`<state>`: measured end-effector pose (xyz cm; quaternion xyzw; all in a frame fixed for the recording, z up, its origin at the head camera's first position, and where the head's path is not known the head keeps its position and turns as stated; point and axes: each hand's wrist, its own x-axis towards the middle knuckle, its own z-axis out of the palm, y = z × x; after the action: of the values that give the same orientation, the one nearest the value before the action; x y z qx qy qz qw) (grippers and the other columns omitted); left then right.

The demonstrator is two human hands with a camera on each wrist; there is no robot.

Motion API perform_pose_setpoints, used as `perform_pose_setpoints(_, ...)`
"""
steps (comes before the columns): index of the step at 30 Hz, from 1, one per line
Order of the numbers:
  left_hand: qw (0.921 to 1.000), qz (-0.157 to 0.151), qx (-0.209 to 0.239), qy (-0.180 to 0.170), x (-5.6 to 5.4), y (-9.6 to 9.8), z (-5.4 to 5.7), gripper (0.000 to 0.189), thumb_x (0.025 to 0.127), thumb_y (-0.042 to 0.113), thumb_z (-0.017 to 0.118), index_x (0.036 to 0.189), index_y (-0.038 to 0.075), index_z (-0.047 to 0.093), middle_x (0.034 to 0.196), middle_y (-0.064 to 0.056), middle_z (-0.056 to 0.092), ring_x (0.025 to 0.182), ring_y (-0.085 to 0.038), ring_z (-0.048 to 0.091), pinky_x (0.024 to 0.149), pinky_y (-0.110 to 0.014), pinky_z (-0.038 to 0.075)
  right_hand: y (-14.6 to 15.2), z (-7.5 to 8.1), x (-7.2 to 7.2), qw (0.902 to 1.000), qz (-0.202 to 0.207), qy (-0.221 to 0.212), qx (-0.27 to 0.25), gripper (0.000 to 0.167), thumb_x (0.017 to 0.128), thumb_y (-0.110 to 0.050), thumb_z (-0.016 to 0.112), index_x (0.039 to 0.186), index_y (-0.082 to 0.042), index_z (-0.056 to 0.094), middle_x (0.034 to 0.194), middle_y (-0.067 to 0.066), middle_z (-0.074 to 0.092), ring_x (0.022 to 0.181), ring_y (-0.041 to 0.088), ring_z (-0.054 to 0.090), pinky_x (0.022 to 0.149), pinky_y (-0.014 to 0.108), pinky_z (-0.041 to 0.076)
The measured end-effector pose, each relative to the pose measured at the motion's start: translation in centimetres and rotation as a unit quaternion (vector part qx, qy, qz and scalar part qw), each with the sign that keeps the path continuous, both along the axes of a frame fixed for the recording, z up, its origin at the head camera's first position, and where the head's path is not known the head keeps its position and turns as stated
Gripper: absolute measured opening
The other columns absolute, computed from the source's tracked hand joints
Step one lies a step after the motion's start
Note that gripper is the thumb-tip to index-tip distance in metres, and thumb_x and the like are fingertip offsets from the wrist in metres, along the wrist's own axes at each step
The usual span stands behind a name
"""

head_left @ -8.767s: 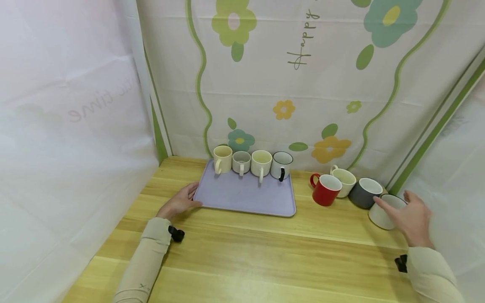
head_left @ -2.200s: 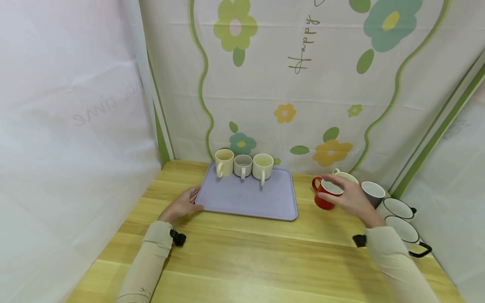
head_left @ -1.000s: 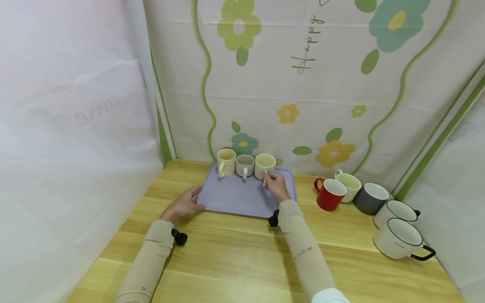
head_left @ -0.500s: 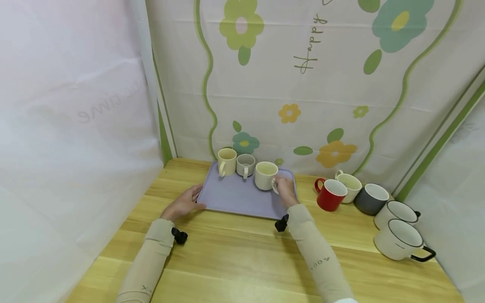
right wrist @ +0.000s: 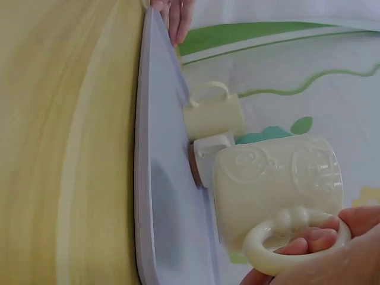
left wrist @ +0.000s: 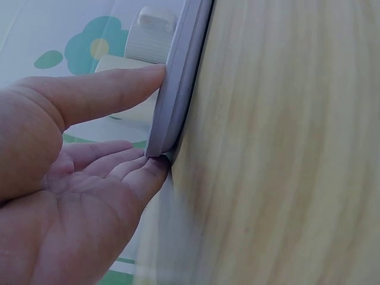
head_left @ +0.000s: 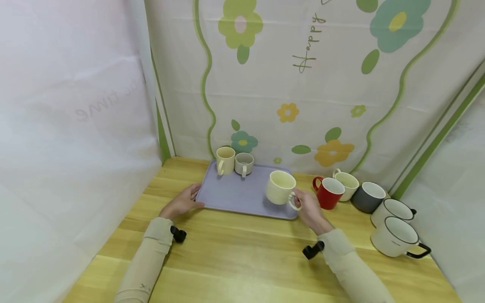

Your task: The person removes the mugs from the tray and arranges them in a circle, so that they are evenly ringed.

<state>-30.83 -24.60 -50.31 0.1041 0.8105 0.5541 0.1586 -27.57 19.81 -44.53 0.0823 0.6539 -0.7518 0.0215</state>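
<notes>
My right hand holds a cream mug by its handle, above the right part of the lilac tray. In the right wrist view, fingers curl through the ring-shaped handle, and raised figures show on the mug's side. My left hand grips the tray's near left corner, thumb along the near rim and fingers at the left side. At the tray's back left stand a pale yellow mug and a small grey-white cup, handles toward me.
On the wooden table, right of the tray, stand a red mug, another cream mug, a dark grey mug and two black-rimmed white mugs, close together. Printed fabric hangs behind and at both sides.
A black-rimmed white mug has gone from tray to the right-hand group. The right hand then took the cream mug's handle, lifting it from the back row rightward and nearer. The left hand stayed put.
</notes>
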Motion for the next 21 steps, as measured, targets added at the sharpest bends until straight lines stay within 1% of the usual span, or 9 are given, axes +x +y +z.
perform_pose_setpoints(2,1.0,0.001,-0.002,0.001,-0.1,0.0,0.2,0.091,0.101,0.003,0.069,0.169,-0.002,0.009,0.178,-0.022,0.003,0.165,-0.042,0.008,0.135,-0.053,0.018,1.3,0.6,1.6,0.9999,0.009,0.003,-0.009,0.045,0.113,-0.007,0.041,0.071,-0.01,0.056,0.068,-0.003,0.043,0.069,0.011,0.042,0.066,0.021,0.036)
perform_pose_setpoints(6,1.0,0.001,-0.005,0.004,-0.1,0.1,0.3,0.09,0.101,0.003,0.068,0.169,-0.002,0.009,0.178,-0.022,0.004,0.165,-0.042,0.009,0.135,-0.053,0.018,4.4,1.1,4.8,0.9995,0.023,0.012,0.019,0.043,0.114,-0.009,0.038,0.076,-0.012,0.057,0.071,-0.004,0.043,0.071,0.01,0.041,0.069,0.024,0.036)
perform_pose_setpoints(10,1.0,0.0,-0.004,0.008,-0.2,0.3,0.3,0.089,0.101,0.002,0.068,0.168,-0.002,0.01,0.178,-0.023,0.005,0.165,-0.042,0.009,0.135,-0.052,0.019,8.1,0.7,7.8,0.9981,0.031,0.039,0.037,0.04,0.115,-0.011,0.037,0.08,-0.012,0.055,0.073,-0.006,0.041,0.07,0.012,0.036,0.067,0.029,0.03)
perform_pose_setpoints(12,1.0,0.001,-0.003,0.008,-0.2,0.4,0.3,0.09,0.1,0.002,0.069,0.168,-0.001,0.01,0.178,-0.022,0.005,0.165,-0.041,0.01,0.135,-0.052,0.02,9.9,0.3,9.3,0.9977,0.028,0.057,0.023,0.04,0.115,-0.011,0.036,0.08,-0.011,0.056,0.074,-0.006,0.041,0.07,0.016,0.03,0.067,0.033,0.024)
perform_pose_setpoints(14,1.0,-0.002,-0.004,0.008,-0.2,0.5,0.2,0.09,0.101,0.003,0.069,0.169,-0.001,0.01,0.178,-0.022,0.005,0.165,-0.042,0.01,0.135,-0.052,0.02,11.7,-0.2,10.8,0.9972,0.022,0.071,-0.001,0.042,0.115,-0.01,0.035,0.08,-0.012,0.058,0.075,-0.007,0.041,0.071,0.019,0.025,0.068,0.034,0.019)
perform_pose_setpoints(16,1.0,-0.001,-0.006,0.005,-0.2,0.5,0.3,0.09,0.1,0.003,0.069,0.169,-0.001,0.01,0.178,-0.022,0.005,0.165,-0.041,0.01,0.135,-0.052,0.02,13.3,-0.6,12.2,0.9971,0.012,0.073,-0.017,0.043,0.115,-0.011,0.036,0.08,-0.013,0.059,0.075,-0.008,0.041,0.072,0.019,0.025,0.069,0.034,0.017)
perform_pose_setpoints(18,1.0,-0.003,-0.007,0.005,-0.1,0.4,0.3,0.091,0.101,0.003,0.069,0.168,-0.002,0.009,0.178,-0.023,0.004,0.164,-0.043,0.009,0.135,-0.054,0.019,14.5,-1.0,13.5,0.9966,-0.01,0.073,-0.035,0.044,0.115,-0.01,0.037,0.079,-0.013,0.062,0.076,-0.009,0.044,0.071,0.016,0.029,0.069,0.032,0.02)
perform_pose_setpoints(21,1.0,0.004,-0.007,0.004,0.0,0.2,0.5,0.091,0.1,0.002,0.069,0.168,-0.002,0.009,0.178,-0.023,0.004,0.165,-0.043,0.009,0.135,-0.053,0.019,15.9,-1.5,15.3,0.9946,-0.051,0.069,-0.058,0.042,0.114,-0.01,0.04,0.082,-0.013,0.068,0.078,-0.008,0.049,0.075,0.01,0.04,0.069,0.026,0.03)
